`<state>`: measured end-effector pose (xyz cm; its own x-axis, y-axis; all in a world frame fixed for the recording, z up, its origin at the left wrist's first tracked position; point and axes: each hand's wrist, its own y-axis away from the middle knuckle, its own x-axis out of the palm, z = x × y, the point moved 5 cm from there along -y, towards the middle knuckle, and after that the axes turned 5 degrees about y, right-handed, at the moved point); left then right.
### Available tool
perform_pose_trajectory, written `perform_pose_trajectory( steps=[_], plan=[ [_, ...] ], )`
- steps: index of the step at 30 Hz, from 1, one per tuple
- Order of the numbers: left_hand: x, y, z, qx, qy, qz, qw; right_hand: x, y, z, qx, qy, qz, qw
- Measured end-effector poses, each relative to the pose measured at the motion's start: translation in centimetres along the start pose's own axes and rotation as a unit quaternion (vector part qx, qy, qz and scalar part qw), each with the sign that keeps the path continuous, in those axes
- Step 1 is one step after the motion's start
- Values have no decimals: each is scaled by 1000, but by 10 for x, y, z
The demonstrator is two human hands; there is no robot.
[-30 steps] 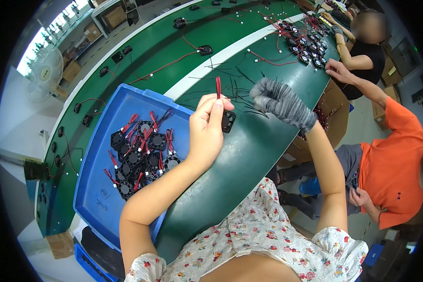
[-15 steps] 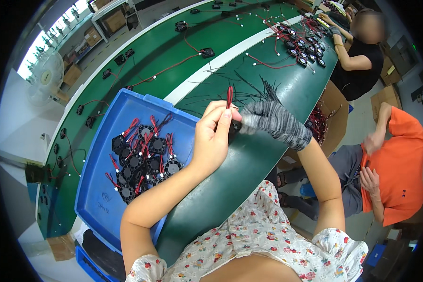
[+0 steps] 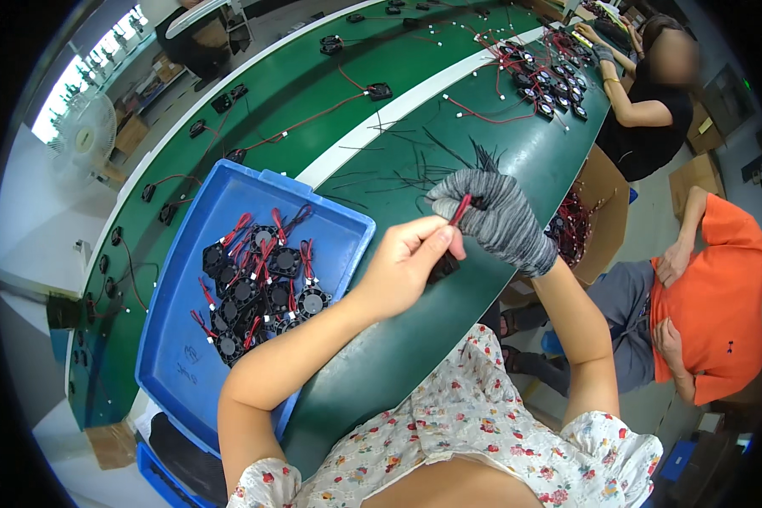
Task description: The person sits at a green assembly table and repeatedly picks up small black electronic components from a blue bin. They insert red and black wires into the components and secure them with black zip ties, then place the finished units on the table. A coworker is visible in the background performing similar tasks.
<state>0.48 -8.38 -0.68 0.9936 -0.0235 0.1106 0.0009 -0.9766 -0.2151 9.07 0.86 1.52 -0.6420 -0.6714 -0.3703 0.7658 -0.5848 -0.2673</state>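
Observation:
Bare, my left hand pinches a folded red-and-black wire bundle between thumb and fingers. A small black fan shows partly below that hand, mostly hidden by it. My right hand, in a grey knitted glove, is curled closed around the upper part of the bundle; its fingertips are partly hidden. Thin black ties lie scattered on the green table just beyond both hands. To the left, a blue tray holds several black fans with bundled red wires.
Beyond a white divider, a green belt carries spaced fans with loose wires. A pile of fans lies at the far right, near a person in black. Right of the table are a cardboard box of wired parts and a person in orange.
Both hands have shifted; the left moved right and slightly down, and the bundle tilted into the gloved fingers. Fans on the belt moved slightly. A dark-clothed figure appeared at the upper left.

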Motion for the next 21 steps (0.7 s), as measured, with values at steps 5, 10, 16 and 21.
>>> perform_pose_trajectory(
  steps=[5, 10, 16, 21],
  plan=[
    [-3, 0, 4, -47, 67, -20, 996, -4, 8, 3, -27, 13, 57, 998],
    [0, 2, 2, -58, 111, -5, 992, -7, 11, 10, 50, -40, 126, 990],
    [1, 5, 4, -110, 180, -2, 977, -3, 14, 11, 63, -107, 135, 983],
    [1, 6, 6, -141, 207, -3, 968, 2, 12, 10, -1, -92, 87, 992]
  ],
)
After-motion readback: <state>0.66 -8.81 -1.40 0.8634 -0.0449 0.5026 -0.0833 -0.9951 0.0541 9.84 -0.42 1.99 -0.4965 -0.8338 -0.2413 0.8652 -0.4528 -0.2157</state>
